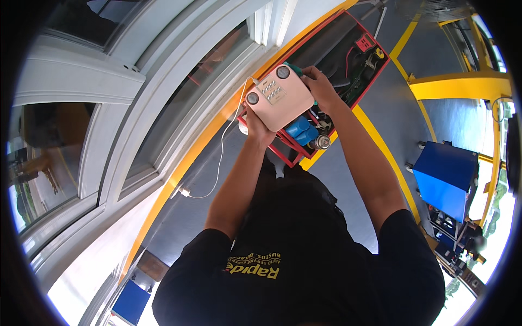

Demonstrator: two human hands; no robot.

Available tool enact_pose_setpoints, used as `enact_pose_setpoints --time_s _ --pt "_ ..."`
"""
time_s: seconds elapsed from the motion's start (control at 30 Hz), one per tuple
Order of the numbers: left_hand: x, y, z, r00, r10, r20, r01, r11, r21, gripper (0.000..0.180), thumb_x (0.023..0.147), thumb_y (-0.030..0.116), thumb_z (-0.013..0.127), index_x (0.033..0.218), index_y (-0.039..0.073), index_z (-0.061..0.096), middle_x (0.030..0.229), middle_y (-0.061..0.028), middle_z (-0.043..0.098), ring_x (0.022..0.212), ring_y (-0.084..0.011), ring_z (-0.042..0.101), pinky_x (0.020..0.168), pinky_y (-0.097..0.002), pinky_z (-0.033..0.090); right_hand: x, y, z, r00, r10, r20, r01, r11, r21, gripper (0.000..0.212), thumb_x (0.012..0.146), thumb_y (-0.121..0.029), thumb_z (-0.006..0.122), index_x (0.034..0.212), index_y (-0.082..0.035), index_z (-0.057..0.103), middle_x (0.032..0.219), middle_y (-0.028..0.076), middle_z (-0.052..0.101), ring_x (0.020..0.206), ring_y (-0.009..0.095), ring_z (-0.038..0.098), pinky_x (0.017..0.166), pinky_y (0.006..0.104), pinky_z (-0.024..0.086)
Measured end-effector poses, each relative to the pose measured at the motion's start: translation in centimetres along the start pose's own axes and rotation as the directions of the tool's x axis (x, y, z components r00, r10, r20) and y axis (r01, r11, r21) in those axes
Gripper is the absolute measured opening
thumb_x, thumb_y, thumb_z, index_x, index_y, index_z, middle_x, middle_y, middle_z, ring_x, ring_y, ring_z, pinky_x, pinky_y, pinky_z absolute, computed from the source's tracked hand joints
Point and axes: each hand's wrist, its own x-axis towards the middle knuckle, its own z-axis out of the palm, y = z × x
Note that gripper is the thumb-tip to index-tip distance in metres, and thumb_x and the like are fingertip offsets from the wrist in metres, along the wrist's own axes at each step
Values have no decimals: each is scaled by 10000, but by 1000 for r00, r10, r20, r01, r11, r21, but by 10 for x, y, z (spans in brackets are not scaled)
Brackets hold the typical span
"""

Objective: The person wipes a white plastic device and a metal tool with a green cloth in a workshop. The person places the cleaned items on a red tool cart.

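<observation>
Both my hands hold a pale pink, flat box-shaped device (pixel 283 108) with rounded corners, tilted above a red tool cart. It has two dark round grilles and a grey panel with rows of small markings. My left hand (pixel 258 127) is closed on its lower left edge, and my right hand (pixel 319 89) on the upper right side. Teal material (pixel 294 69) shows at the device's edge by my right hand; I cannot tell what it is. From the far left edge, a white cord (pixel 222 149) hangs down to a white plug (pixel 185 192) near the wall.
The red tool cart (pixel 375 70) holds a red meter-like device (pixel 365 42), blue cylindrical items (pixel 302 131) and a can (pixel 322 142). White-framed windows (pixel 179 81) line the left. On the right are a yellow post (pixel 446 87) and a blue cabinet (pixel 443 176). Yellow lines (pixel 375 130) mark the grey floor.
</observation>
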Motion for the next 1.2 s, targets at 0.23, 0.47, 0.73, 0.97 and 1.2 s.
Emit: enact_pose_setpoints --time_s 0.23,0.47,0.73,0.97,1.2 --pt "8 -6 -6 995 59 -86 -49 993 111 759 1053 678 170 1512 141 449 1528 -88 493 1383 -292 501 1140 -471 418 32 28 -11 992 104 65 -106 994 20 251 1087 -185 490 1290 -48 543 1081 73 651 989 135 626 867 304 518" --pt "16 -7 -11 969 28 -247 42 961 273 727 1056 681 167 1525 202 450 1490 -30 519 1362 -222 485 1129 -484 361 57 43 -12 986 157 54 -161 982 97 255 1088 -198 477 1286 -58 555 1080 70 650 977 147 648 854 304 532" --pt "19 -7 -3 952 51 -303 53 944 326 714 1054 687 168 1532 227 432 1537 1 450 1390 -225 436 1124 -577 308 60 39 -10 992 78 -101 -78 997 4 375 1043 -225 514 1345 -10 569 1209 167 653 1095 226 617 959 361 465" --pt "32 -4 2 938 3 -347 127 927 353 713 1060 667 164 1525 199 437 1545 -31 455 1441 -248 400 1167 -617 256 50 25 -14 990 1 -143 -21 990 -140 347 1044 -220 503 1311 -15 584 1219 186 654 1120 264 615 982 383 451" --pt "25 -4 26 921 24 -390 146 905 401 719 1068 646 143 1584 188 344 1638 -40 342 1529 -254 285 1228 -620 131 37 23 -14 969 -71 -237 4 962 -272 340 1038 -216 499 1316 -35 572 1233 237 659 1178 356 625 992 427 464"
